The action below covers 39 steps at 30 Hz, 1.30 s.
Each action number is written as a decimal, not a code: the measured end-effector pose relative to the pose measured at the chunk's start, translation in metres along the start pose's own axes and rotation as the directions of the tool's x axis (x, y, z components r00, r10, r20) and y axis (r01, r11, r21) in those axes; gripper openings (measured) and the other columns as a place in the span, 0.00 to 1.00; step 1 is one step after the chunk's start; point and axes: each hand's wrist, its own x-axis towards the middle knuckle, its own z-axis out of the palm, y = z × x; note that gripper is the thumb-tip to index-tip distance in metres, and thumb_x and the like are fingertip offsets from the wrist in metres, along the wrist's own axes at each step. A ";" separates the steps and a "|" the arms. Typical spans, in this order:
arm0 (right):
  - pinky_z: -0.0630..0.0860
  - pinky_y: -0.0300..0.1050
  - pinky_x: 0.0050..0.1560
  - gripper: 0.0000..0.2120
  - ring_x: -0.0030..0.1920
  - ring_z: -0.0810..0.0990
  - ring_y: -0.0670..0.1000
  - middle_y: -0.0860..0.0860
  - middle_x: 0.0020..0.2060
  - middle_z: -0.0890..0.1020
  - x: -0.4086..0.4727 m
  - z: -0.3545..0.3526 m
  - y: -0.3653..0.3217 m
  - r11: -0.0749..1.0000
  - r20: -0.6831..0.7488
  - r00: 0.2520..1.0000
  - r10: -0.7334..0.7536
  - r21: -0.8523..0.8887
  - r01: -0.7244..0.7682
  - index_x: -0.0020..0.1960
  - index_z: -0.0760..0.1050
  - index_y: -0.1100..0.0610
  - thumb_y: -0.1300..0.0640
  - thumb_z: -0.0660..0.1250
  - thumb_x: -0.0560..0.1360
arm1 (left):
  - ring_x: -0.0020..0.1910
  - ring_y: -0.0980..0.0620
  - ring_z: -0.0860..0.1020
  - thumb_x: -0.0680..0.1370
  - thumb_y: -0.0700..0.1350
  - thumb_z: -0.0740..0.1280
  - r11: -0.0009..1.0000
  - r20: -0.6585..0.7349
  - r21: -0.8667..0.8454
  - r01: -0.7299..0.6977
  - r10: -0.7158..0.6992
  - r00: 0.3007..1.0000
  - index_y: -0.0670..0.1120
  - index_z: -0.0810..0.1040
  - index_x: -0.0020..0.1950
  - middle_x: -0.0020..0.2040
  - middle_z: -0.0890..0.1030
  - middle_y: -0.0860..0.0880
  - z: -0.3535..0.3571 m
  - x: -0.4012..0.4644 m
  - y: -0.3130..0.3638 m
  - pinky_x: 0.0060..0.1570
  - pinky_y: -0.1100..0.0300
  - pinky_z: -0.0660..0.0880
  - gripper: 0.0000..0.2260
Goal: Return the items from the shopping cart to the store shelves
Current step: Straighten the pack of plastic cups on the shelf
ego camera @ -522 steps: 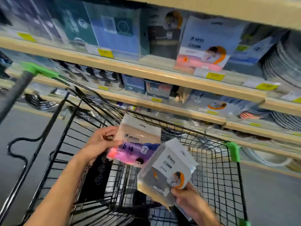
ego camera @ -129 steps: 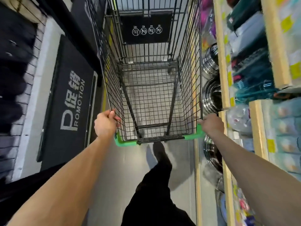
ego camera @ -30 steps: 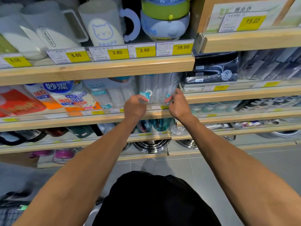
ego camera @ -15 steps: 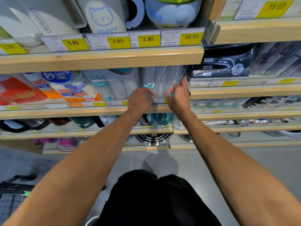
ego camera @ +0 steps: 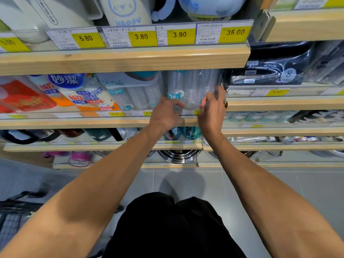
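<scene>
A clear pack of stacked plastic cups (ego camera: pixel 193 88) with a teal "75" label stands on the second wooden shelf (ego camera: pixel 74 122), under the shelf with the yellow price tags. My left hand (ego camera: pixel 163 114) is at the pack's lower left, fingers curled against it. My right hand (ego camera: pixel 212 110) grips its lower right side. Both arms reach forward from the bottom of the view. A corner of the black wire shopping cart (ego camera: pixel 14 215) shows at the lower left; its contents are out of sight.
Paper-cup packs (ego camera: pixel 81 94) and another clear cup pack (ego camera: pixel 134 92) sit left of the held one. Dark plastic packs (ego camera: pixel 270 69) lie to the right. Mugs and bowls (ego camera: pixel 126 10) fill the top shelf. Steel bowls (ego camera: pixel 176 155) are on the lowest shelf above grey floor tiles.
Since the earliest frames I left the cart and faced this shelf. In the last second both hands have stayed on the cup pack, with the right hand sliding slightly higher along its side.
</scene>
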 end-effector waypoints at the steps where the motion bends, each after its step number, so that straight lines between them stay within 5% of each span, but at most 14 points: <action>1: 0.67 0.47 0.43 0.13 0.57 0.75 0.55 0.56 0.66 0.71 0.000 0.001 -0.001 1.000 -0.002 1.000 -0.005 0.003 0.005 0.39 0.69 0.59 0.77 0.61 0.65 | 0.55 0.46 0.80 0.77 0.32 0.62 0.999 -0.020 0.031 -0.014 0.014 1.000 0.58 0.81 0.58 0.68 0.70 0.46 0.001 -0.001 -0.001 0.56 0.52 0.79 0.22; 4: 0.70 0.47 0.47 0.17 0.60 0.75 0.60 0.59 0.66 0.70 0.012 -0.004 -0.004 1.000 0.034 0.999 -0.013 -0.021 0.013 0.41 0.70 0.59 0.79 0.59 0.63 | 0.62 0.46 0.76 0.77 0.33 0.61 0.992 -0.041 0.116 -0.041 0.046 0.998 0.59 0.78 0.63 0.68 0.71 0.45 -0.001 0.000 -0.002 0.57 0.58 0.75 0.24; 9: 0.67 0.46 0.41 0.13 0.49 0.78 0.60 0.59 0.56 0.76 0.032 -0.006 -0.008 0.994 0.082 0.996 -0.026 -0.105 0.035 0.42 0.75 0.59 0.75 0.61 0.66 | 0.62 0.43 0.76 0.76 0.35 0.64 0.984 -0.012 0.179 0.008 -0.006 1.000 0.58 0.76 0.67 0.69 0.71 0.44 0.001 0.004 0.003 0.60 0.52 0.76 0.24; 14: 0.73 0.49 0.51 0.19 0.57 0.74 0.62 0.61 0.62 0.70 0.007 0.010 0.002 0.993 0.186 0.981 0.062 -0.114 -0.041 0.52 0.69 0.60 0.74 0.65 0.65 | 0.58 0.45 0.79 0.75 0.38 0.65 0.981 0.075 0.188 0.056 -0.071 0.995 0.58 0.77 0.66 0.67 0.77 0.47 0.005 0.008 0.006 0.57 0.51 0.78 0.22; 20: 0.73 0.47 0.55 0.11 0.57 0.73 0.58 0.58 0.60 0.70 -0.004 0.011 -0.001 0.995 0.131 0.988 0.083 -0.064 -0.076 0.51 0.69 0.59 0.66 0.66 0.71 | 0.57 0.48 0.80 0.77 0.43 0.65 0.993 -0.231 0.088 0.080 -0.058 0.971 0.56 0.79 0.63 0.62 0.81 0.51 0.011 -0.011 -0.003 0.54 0.55 0.76 0.17; 24: 0.65 0.38 0.50 0.10 0.55 0.72 0.55 0.57 0.58 0.70 -0.006 0.006 -0.003 0.995 0.115 0.991 0.070 -0.080 -0.061 0.51 0.70 0.59 0.64 0.66 0.70 | 0.65 0.49 0.75 0.74 0.35 0.64 0.997 -0.060 -0.062 -0.038 0.034 0.998 0.50 0.77 0.63 0.68 0.74 0.51 0.013 -0.002 -0.009 0.58 0.58 0.72 0.20; 27: 0.69 0.42 0.59 0.13 0.61 0.73 0.59 0.59 0.63 0.70 -0.010 0.004 -0.006 0.990 0.163 0.978 0.133 -0.068 -0.123 0.55 0.72 0.60 0.64 0.67 0.71 | 0.66 0.49 0.75 0.74 0.37 0.65 0.996 -0.023 -0.049 -0.068 0.067 0.997 0.54 0.81 0.56 0.68 0.75 0.51 0.001 -0.002 -0.023 0.63 0.54 0.73 0.16; 29: 0.66 0.42 0.65 0.14 0.68 0.70 0.58 0.60 0.69 0.67 -0.022 0.005 -0.022 0.967 0.091 0.963 0.253 0.002 -0.254 0.57 0.75 0.59 0.63 0.67 0.72 | 0.57 0.51 0.80 0.75 0.41 0.65 0.994 -0.153 -0.047 -0.099 0.090 0.984 0.54 0.83 0.51 0.61 0.81 0.54 -0.011 -0.013 -0.037 0.56 0.54 0.77 0.11; 31: 0.68 0.39 0.59 0.11 0.64 0.72 0.57 0.57 0.64 0.70 -0.037 0.008 -0.047 0.947 -0.046 0.950 0.308 0.109 -0.302 0.54 0.77 0.58 0.64 0.66 0.72 | 0.45 0.53 0.82 0.78 0.46 0.64 0.982 -0.387 -0.146 -0.117 0.052 0.920 0.52 0.83 0.48 0.50 0.85 0.54 -0.022 -0.025 -0.053 0.47 0.53 0.79 0.08; 34: 0.70 0.40 0.51 0.08 0.54 0.74 0.53 0.53 0.52 0.75 -0.048 0.024 -0.089 0.961 0.057 0.992 0.113 0.245 -0.124 0.53 0.77 0.58 0.64 0.68 0.74 | 0.42 0.50 0.79 0.79 0.52 0.63 0.916 -0.664 -0.364 -0.167 -0.129 0.737 0.46 0.79 0.47 0.44 0.80 0.48 -0.042 -0.035 -0.080 0.46 0.47 0.77 0.11; 36: 0.74 0.44 0.52 0.11 0.53 0.76 0.53 0.54 0.52 0.77 -0.048 0.034 -0.107 0.964 0.131 0.990 -0.048 0.265 0.011 0.56 0.77 0.57 0.64 0.69 0.74 | 0.46 0.49 0.78 0.79 0.54 0.65 0.898 -0.691 -0.403 -0.179 -0.170 0.703 0.47 0.75 0.51 0.50 0.76 0.48 -0.056 -0.038 -0.088 0.49 0.50 0.78 0.10; 39: 0.72 0.42 0.52 0.16 0.53 0.77 0.52 0.56 0.56 0.76 -0.036 0.042 -0.119 0.976 0.256 0.965 -0.050 0.219 -0.007 0.61 0.74 0.54 0.63 0.68 0.75 | 0.48 0.50 0.75 0.79 0.52 0.66 0.935 -0.633 -0.308 -0.176 -0.063 0.772 0.46 0.74 0.56 0.57 0.69 0.46 -0.071 -0.031 -0.095 0.47 0.67 0.75 0.11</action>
